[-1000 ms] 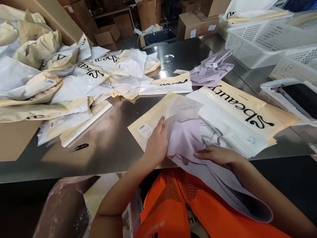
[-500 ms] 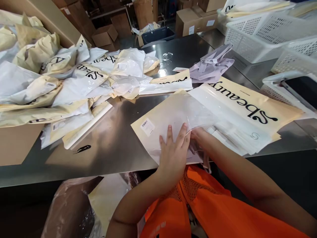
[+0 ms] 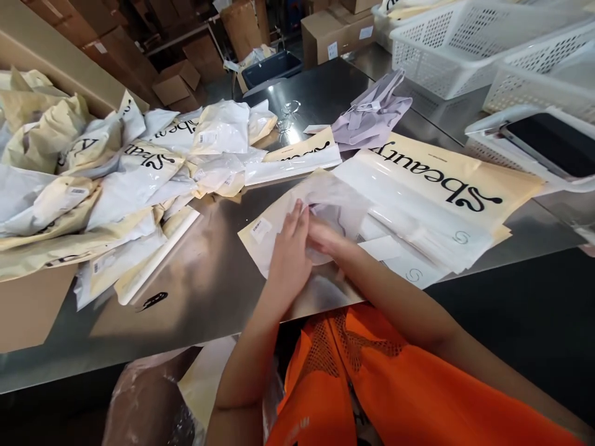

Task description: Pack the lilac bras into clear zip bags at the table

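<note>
A pale plastic mailer bag [image 3: 253, 244] with a barcode label lies on the metal table in front of me. Through its film a lilac garment [image 3: 332, 214] shows in part. My left hand [image 3: 289, 251] lies flat on the bag, fingers stretched out. Close against it, at the bag's near side, is my right hand [image 3: 323, 236]; its fingertips are hidden, and whether they grip anything does not show. To the right is a stack of printed mailer bags [image 3: 432, 170]. Behind the bag lies another lilac garment [image 3: 372, 111] with a tag.
A heap of filled mailers [image 3: 134, 179] covers the table's left side. White perforated baskets [image 3: 446, 62] stand at the back right, with a phone [image 3: 551, 142] on a smaller one. Cardboard boxes [image 3: 334, 37] and a dark bin [image 3: 272, 68] are farther back.
Both hands have moved farther up over the bag, and my left fingers have drawn together. The lilac garment, earlier hanging near the table edge, now shows higher under the film.
</note>
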A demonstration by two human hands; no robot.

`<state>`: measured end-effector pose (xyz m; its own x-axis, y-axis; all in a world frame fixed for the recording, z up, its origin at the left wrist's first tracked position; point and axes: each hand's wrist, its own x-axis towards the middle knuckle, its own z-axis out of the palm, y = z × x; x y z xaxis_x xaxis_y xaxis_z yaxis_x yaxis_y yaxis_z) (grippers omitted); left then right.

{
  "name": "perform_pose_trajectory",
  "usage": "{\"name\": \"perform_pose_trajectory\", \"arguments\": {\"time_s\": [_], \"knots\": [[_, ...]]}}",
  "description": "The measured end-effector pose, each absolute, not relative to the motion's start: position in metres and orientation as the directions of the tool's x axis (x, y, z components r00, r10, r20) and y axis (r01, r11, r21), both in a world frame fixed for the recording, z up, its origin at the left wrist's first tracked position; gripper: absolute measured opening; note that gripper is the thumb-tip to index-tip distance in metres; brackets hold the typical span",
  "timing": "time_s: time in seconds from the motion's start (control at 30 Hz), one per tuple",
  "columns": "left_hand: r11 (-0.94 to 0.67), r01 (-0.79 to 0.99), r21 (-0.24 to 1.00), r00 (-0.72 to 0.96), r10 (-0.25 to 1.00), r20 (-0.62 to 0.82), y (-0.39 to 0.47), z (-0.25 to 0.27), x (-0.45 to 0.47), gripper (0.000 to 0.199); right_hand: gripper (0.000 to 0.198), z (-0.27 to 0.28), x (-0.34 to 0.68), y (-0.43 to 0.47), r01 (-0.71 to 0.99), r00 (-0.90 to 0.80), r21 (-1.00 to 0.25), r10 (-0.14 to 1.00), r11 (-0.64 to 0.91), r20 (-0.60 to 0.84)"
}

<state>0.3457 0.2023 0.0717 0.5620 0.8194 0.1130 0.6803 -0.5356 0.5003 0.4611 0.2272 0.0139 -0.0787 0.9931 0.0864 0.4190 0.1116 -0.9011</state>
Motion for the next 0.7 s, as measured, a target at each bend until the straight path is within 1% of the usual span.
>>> {"name": "perform_pose_trajectory", "arguments": {"time_s": [0.07,0.13,0.17,0.2,0.27,0.33,0.37,0.4,0.47,0.5,0.53,0.6,0.63,0.67,0.7], "knots": [[-0.558,0.657,0.507,0.564,0.810,0.161,0.214,0.076,0.333,0.096,0.045,0.017,0.480,0.213,0.398,-0.070,-0.917,0.997,0.039,0.012],[-0.581,0.644,0.497,0.571,0.798,0.193,0.220,0.080,0.323,0.095,0.043,0.014,0.504,0.182,0.460,-0.001,-0.888,1.000,-0.006,-0.007],[-0.589,0.640,0.494,0.575,0.793,0.201,0.222,0.082,0.321,0.095,0.042,0.010,0.516,0.164,0.553,0.048,-0.833,0.998,0.000,0.032],[-0.595,0.636,0.492,0.578,0.789,0.207,0.223,0.084,0.319,0.095,0.044,0.003,0.527,0.147,0.661,0.057,-0.750,0.994,0.029,0.089],[-0.608,0.630,0.484,0.592,0.779,0.209,0.224,0.086,0.318,0.093,0.056,-0.014,0.546,0.120,0.841,-0.046,-0.524,0.981,0.139,0.187],[-0.622,0.625,0.471,0.616,0.764,0.191,0.224,0.088,0.318,0.090,0.066,-0.032,0.557,0.102,0.904,-0.202,-0.335,0.955,0.267,0.219],[-0.628,0.625,0.464,0.631,0.756,0.174,0.224,0.088,0.318,0.090,0.064,-0.040,0.561,0.095,0.905,-0.260,-0.280,0.939,0.319,0.226],[-0.634,0.623,0.459,0.647,0.747,0.153,0.223,0.088,0.319,0.090,0.055,-0.046,0.563,0.090,0.896,-0.310,-0.254,0.922,0.365,0.233],[-0.648,0.612,0.454,0.681,0.724,0.115,0.220,0.085,0.320,0.091,0.038,-0.052,0.565,0.082,0.861,-0.373,-0.256,0.888,0.439,0.269],[-0.655,0.603,0.455,0.695,0.711,0.103,0.218,0.083,0.321,0.090,0.036,-0.052,0.564,0.080,0.852,-0.367,-0.270,0.879,0.449,0.304],[-0.659,0.599,0.456,0.705,0.703,0.089,0.215,0.081,0.322,0.090,0.036,-0.051,0.563,0.080,0.856,-0.324,-0.283,0.876,0.432,0.356],[-0.649,0.609,0.457,0.709,0.703,0.052,0.209,0.076,0.326,0.090,0.036,-0.044,0.557,0.088,0.884,-0.182,-0.317,0.877,0.344,0.445],[-0.639,0.621,0.454,0.706,0.708,0.030,0.206,0.074,0.328,0.089,0.036,-0.041,0.552,0.096,0.894,-0.122,-0.335,0.883,0.296,0.454],[-0.632,0.629,0.452,0.705,0.709,0.010,0.202,0.073,0.329,0.088,0.037,-0.037,0.546,0.107,0.901,-0.094,-0.346,0.897,0.261,0.432],[-0.638,0.621,0.455,0.716,0.698,0.002,0.199,0.072,0.330,0.085,0.039,-0.034,0.540,0.121,0.901,-0.110,-0.350,0.917,0.255,0.384]]}}
